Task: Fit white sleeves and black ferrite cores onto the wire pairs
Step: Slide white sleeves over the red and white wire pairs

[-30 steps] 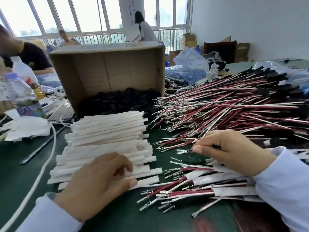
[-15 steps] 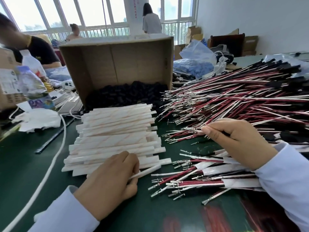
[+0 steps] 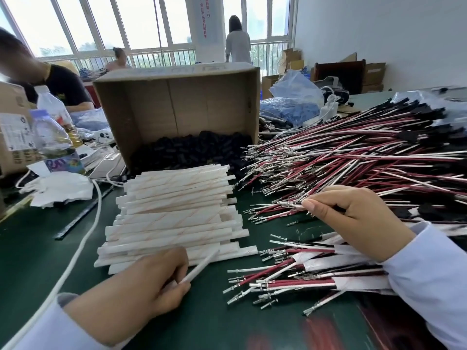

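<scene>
White sleeve (image 3: 202, 263) — pinched between left fingers (image 3: 180, 289)

left hand (image 3: 141, 286): bare | right hand (image 3: 353, 218): bare | sleeves (image 3: 429, 279): long, pale lavender-white, cuffed

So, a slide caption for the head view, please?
Left hand holds a white sleeve; right hand pinches a wire pair.

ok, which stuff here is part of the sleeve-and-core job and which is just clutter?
Job: held sleeve, sleeve stack, pinched wire pair, wire pile, black cores, cardboard box, sleeved wires.
Clutter: bottle, white cable, blue bag, white tissue.
</scene>
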Tool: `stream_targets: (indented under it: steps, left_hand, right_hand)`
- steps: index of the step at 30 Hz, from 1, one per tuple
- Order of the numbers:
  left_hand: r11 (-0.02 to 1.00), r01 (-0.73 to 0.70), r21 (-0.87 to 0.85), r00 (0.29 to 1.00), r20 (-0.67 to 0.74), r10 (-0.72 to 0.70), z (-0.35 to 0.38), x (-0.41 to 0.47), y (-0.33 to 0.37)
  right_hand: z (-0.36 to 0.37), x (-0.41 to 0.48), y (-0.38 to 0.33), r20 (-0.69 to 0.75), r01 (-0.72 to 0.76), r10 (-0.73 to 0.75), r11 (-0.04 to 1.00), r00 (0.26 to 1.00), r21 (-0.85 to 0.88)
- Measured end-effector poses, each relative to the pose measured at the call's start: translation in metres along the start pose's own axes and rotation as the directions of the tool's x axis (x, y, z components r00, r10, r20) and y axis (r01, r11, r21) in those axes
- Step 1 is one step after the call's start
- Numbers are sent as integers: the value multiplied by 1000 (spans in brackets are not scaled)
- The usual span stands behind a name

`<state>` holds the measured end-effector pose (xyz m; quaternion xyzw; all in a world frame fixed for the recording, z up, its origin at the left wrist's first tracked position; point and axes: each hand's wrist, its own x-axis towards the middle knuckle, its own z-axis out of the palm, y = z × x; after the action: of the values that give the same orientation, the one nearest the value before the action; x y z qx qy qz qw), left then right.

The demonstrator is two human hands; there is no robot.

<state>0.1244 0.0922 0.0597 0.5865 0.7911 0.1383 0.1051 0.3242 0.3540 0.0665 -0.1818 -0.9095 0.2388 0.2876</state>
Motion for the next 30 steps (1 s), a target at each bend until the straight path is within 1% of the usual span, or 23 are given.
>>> stream_targets:
  steps: [2, 4, 5, 6, 7, 9, 10, 11, 12, 15, 16, 18, 20, 22, 24, 27, 30]
  left_hand:
    - [996, 28, -84, 997, -64, -33, -11, 4, 3]
    - [979, -27, -203, 980, -197, -14, -26, 14, 11]
    - [962, -79, -260, 957, -292, 0, -34, 22, 17]
    - [943, -144, -302, 915, -404, 10, -43, 32, 23]
    - [923, -208, -325, 850, -527, 5, -51, 42, 29]
    - [874, -328, -360, 676, -735, -49, -64, 60, 39]
    - [840, -387, -380, 605, -792, -79, -67, 68, 42]
    - [813, -427, -396, 567, -817, -100, -66, 75, 43]
    - [800, -432, -415, 567, -815, -116, -62, 80, 43]
    - [774, -344, -532, 662, -722, -201, -47, 91, 36]
    - [741, -340, -578, 681, -695, -229, -44, 93, 34]
    - [626, -383, -679, 727, -640, -250, -41, 93, 33]
    - [533, -415, -738, 793, -580, -186, -37, 94, 37]
    - [504, -420, -755, 838, -536, -105, -33, 94, 42]
    - [493, -429, -757, 845, -529, -78, -32, 95, 47]
    - [483, -447, -753, 837, -543, -72, -31, 95, 50]
    - [475, -471, -743, 827, -559, -55, -32, 92, 55]
  right_hand:
    - [0, 1, 1, 18, 0, 0, 1000, 1000, -6]
    - [1, 1, 1, 33, 9, -8, 1000, 999, -10]
    - [1, 1, 2, 37, 16, -16, 1000, 999, -11]
    - [1, 1, 2, 37, 23, -23, 1000, 999, -11]
    - [1, 1, 2, 33, 28, -27, 1000, 999, -12]
    - [0, 1, 2, 25, 30, -30, 1000, 999, -5]
    - [-1, 1, 3, 21, 31, -31, 1000, 999, 2]
    - [-1, 1, 4, 23, 33, -33, 999, 999, 8]
    - [-1, 0, 5, 31, 34, -34, 999, 999, 8]
    - [-1, 0, 7, 55, 29, -29, 1000, 998, 0]
    - [-1, 0, 7, 49, 26, -26, 1000, 998, 7]
    - [-1, 0, 6, 32, 28, -29, 999, 999, 23]
    - [-2, 0, 6, 11, 29, -30, 999, 1000, 40]
    - [-2, 0, 5, -11, 30, -30, 998, 1000, 54]
    - [-3, 1, 5, -26, 41, -39, 998, 999, 56]
    - [-3, 1, 6, -43, 50, -48, 997, 998, 50]
    - [-4, 1, 5, -52, 45, -41, 995, 998, 90]
